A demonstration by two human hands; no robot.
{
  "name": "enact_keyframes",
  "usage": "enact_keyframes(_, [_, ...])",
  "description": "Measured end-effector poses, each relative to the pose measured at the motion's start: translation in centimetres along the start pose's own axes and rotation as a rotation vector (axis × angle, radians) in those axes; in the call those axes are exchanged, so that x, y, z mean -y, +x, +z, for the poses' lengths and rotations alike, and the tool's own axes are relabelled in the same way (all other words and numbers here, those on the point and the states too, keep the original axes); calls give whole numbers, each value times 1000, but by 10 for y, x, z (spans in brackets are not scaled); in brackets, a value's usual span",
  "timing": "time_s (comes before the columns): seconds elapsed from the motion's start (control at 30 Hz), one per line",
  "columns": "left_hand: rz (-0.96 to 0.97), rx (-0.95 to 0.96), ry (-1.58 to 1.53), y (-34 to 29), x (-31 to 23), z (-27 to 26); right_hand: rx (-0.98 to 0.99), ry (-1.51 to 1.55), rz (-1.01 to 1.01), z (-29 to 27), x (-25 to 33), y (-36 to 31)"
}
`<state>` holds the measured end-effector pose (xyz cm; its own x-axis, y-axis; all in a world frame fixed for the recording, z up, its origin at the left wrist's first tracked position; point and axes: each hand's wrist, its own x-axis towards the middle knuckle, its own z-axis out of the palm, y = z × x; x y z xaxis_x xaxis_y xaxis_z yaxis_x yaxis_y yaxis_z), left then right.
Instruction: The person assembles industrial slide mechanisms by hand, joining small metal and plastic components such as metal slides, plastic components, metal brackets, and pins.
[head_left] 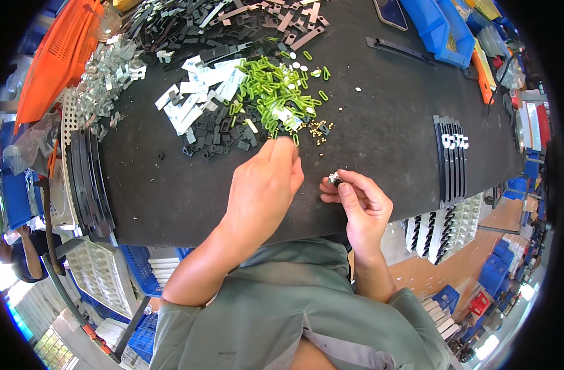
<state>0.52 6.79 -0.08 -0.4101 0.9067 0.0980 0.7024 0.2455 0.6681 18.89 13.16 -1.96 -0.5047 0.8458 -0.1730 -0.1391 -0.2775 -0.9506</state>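
My left hand point(263, 182) is over the mat at the near edge of a pile of green oval rings point(276, 86). Its fingers are bent together and the fingertips are hidden, so what they hold, if anything, does not show. One green ring point(295, 140) lies right beside its knuckles. My right hand point(365, 206) pinches a small silver-and-black clip part point(335, 179) between thumb and fingers, just above the mat. Tiny brass pieces point(319, 130) are scattered beyond the gap between my hands. Small black plastic frames point(217, 131) lie loose to the left of the rings.
White strips point(186, 108) and silver metal clips point(106, 77) are heaped at left. Long black strips stand at the left edge point(91, 179); more, with white clips point(453, 157), lie at right. A phone point(391, 12), blue bins point(442, 31) and an orange-handled tool point(481, 77) are far right.
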Motion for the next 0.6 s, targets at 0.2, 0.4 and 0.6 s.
enact_keyframes(0.2, [39,-98,85,30,2,14,73,12,-21,-5,-2,-1])
enact_keyframes(0.4, [109,-70,220,38,5,25,98,35,-65,-6,-8,-1])
enact_keyframes(0.6, [208,-74,300,39,10,26,72,-9,-91,-6,-7,0])
